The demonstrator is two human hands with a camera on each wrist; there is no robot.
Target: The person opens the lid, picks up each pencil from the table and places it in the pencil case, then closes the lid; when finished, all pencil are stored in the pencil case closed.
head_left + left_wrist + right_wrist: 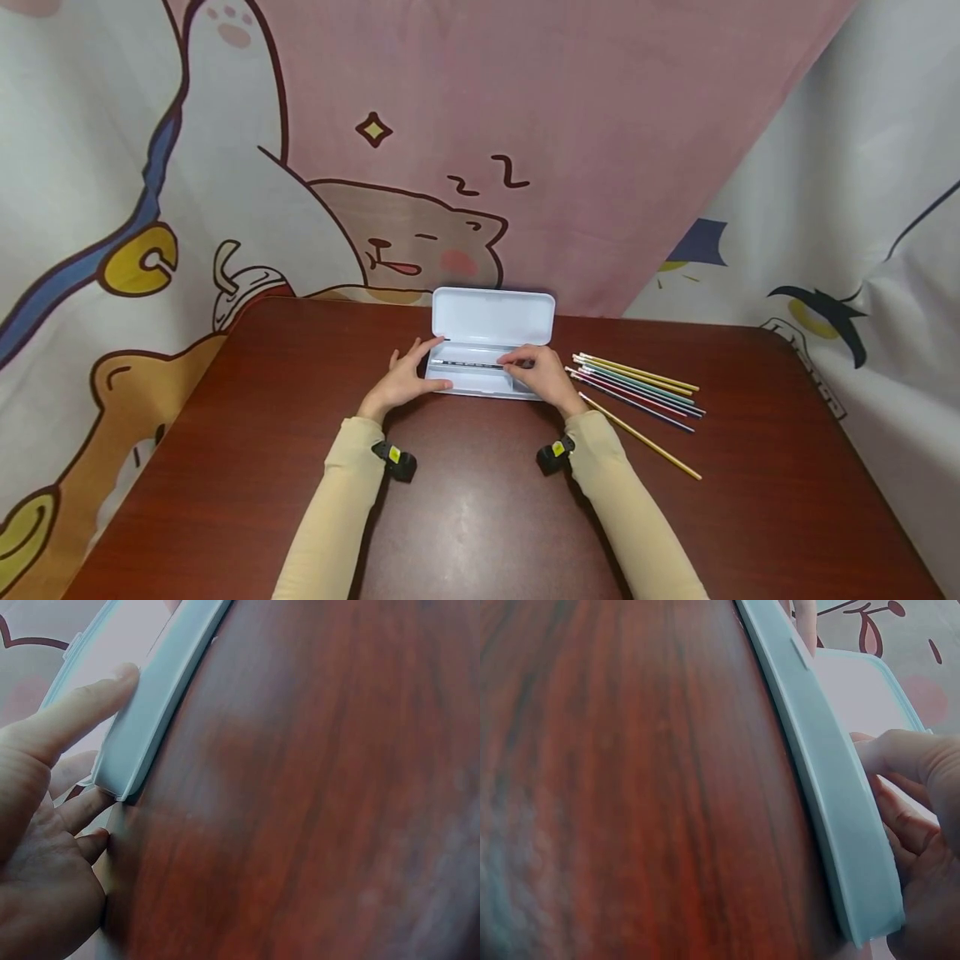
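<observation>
A white pencil case point(492, 317) stands on the table with its lid raised at the back. A dark patterned pencil point(468, 364) lies lengthwise inside it. My left hand point(401, 382) holds the case's left end, thumb at the near rim and a finger toward the back. In the left wrist view, that thumb point(97, 701) lies over the case edge point(154, 712), other fingers against its end. My right hand point(546, 377) reaches into the case and pinches the pencil's right end. In the right wrist view, the case wall point(840, 817) partly hides those fingertips.
Several coloured pencils point(637, 387) lie in a loose bunch right of the case. One yellow pencil point(645, 437) lies apart, nearer me, beside my right forearm. A cartoon-printed cloth point(600, 125) hangs behind the brown table point(465, 517).
</observation>
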